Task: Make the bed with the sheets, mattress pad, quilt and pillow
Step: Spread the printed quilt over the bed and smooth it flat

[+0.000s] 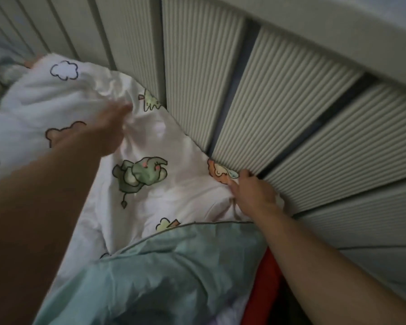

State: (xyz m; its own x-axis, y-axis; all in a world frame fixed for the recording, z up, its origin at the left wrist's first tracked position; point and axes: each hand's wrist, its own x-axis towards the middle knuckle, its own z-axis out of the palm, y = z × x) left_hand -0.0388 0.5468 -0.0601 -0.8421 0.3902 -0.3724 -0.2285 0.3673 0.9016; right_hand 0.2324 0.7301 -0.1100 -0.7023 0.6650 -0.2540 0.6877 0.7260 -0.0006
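A white sheet (pixel 150 127) printed with cartoon animals and clouds lies bunched along the ribbed headboard (pixel 256 95). My left hand (pixel 110 127) rests flat on the sheet's folds at centre left, blurred, fingers spread toward the headboard. My right hand (pixel 253 191) pinches the sheet's edge where it meets the headboard, beside an orange lion print. A pale green quilt (pixel 155 273) with a piped edge is heaped below the sheet, nearest to me.
The padded headboard panels curve across the top and right, with dark gaps between them. A red cloth (pixel 263 285) shows between the quilt and my right forearm. More bedding lies at the far left (pixel 0 76).
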